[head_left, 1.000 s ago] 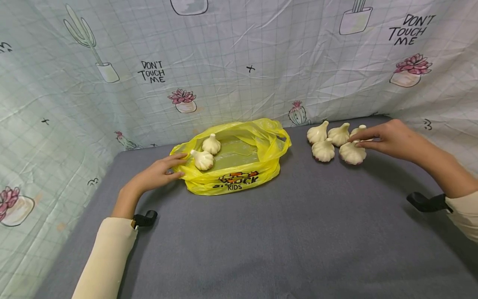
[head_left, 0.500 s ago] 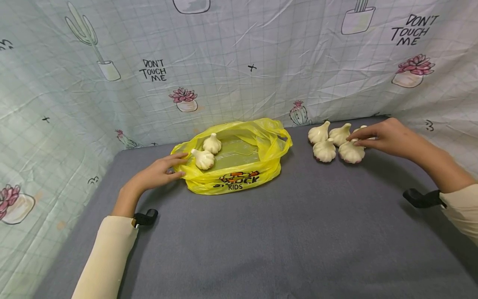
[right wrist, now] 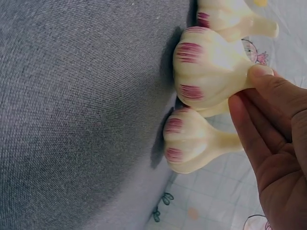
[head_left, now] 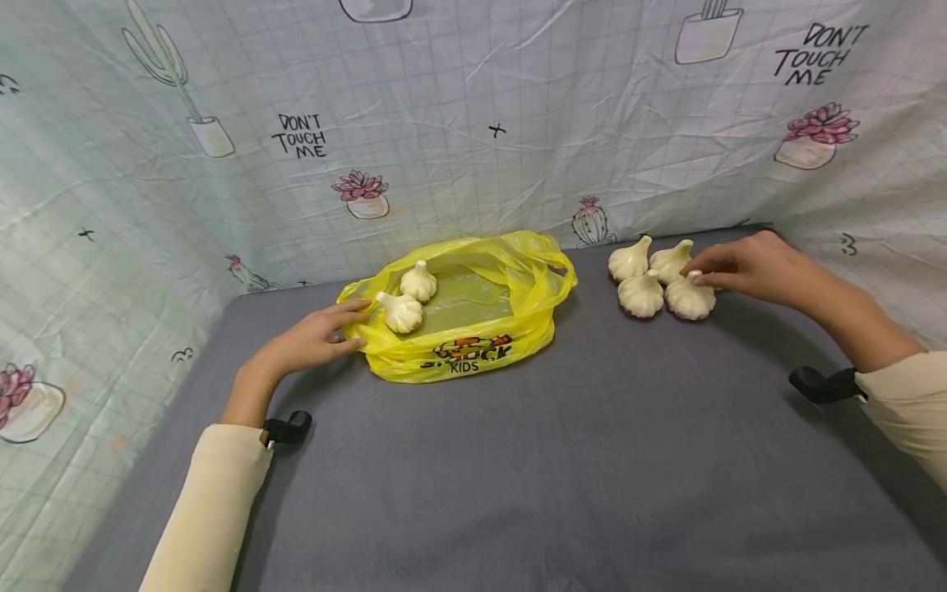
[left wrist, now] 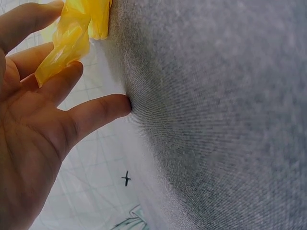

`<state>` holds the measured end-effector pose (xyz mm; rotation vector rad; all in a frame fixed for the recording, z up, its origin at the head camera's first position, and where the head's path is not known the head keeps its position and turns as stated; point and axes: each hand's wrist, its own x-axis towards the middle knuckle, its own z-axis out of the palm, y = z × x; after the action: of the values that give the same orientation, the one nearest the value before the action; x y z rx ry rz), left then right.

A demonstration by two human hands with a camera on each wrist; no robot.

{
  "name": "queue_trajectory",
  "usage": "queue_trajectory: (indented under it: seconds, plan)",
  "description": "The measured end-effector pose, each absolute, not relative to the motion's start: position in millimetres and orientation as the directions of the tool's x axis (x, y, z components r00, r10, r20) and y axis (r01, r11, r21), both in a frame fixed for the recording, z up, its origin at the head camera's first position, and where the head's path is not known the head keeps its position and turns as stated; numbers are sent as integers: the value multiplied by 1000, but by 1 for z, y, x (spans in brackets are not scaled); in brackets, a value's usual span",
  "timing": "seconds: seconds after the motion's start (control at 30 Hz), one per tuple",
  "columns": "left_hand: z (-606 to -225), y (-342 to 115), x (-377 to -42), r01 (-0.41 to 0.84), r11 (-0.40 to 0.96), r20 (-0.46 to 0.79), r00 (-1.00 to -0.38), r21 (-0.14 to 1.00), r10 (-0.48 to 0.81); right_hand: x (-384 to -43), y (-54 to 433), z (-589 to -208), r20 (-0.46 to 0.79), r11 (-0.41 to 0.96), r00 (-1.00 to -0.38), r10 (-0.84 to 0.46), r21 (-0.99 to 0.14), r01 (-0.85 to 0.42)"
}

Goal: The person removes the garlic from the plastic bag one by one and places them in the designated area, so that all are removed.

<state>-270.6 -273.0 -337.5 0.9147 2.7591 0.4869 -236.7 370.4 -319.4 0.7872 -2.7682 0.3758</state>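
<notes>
Shifted slightly leftward since the earlier frame: the right hand (head_left: 762, 267) and the garlic bulb (head_left: 690, 298) under it, which now sits closer to the front left bulb (head_left: 640, 296). Thumb and fingers of the right hand pinch the garlic bulb by its stem. Its base is at or close to the grey cloth (head_left: 547, 477); whether it is lifted cannot be confirmed. Grouped behind are the back left bulb (head_left: 628, 261), the back middle bulb (head_left: 669, 263) and, screened by the hand in the head view but evident at the right wrist, the back right bulb (right wrist: 189, 141).

Left hand (head_left: 309, 339): fingers spread, touching the left edge of the yellow bag (head_left: 484, 362), with plastic between them. Bag mouth is open. Inside, at its left end, lie the near bagged bulb (head_left: 402, 314) and the far bagged bulb (head_left: 418, 283).

Progress, judged from the layout: two of seven bulbs counted are in the bag. Five are left outside, including the pinched one, so less than half appears done.
</notes>
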Motion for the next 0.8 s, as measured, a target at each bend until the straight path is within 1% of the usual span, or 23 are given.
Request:
queue_trajectory:
  seconds: [0.17, 0.4, 0.53, 0.63, 0.8]
  plan:
    - [-336, -272, -271, 552, 757, -76, -789, 350, 610, -237, 368, -316, 249, 838, -850, -465, -187, -513]
    - [-337, -272, -272, 551, 758, -79, -789, 350, 610, -239, 365, -312, 244, 820, -830, -501, -175, -546]
    - [-337, -275, -270, 555, 756, -79, -786, 348, 613, -240, 362, -309, 186, 836, -855, -485, -190, -515]
    - [-338, -276, -270, 555, 756, -80, -786, 347, 613, -239, 361, -309, 165, 844, -865, -473, -196, -499]
    - [-337, -276, -271, 561, 750, -68, -783, 349, 618, -236, 358, -311, 212, 825, -857, -469, -241, -511]
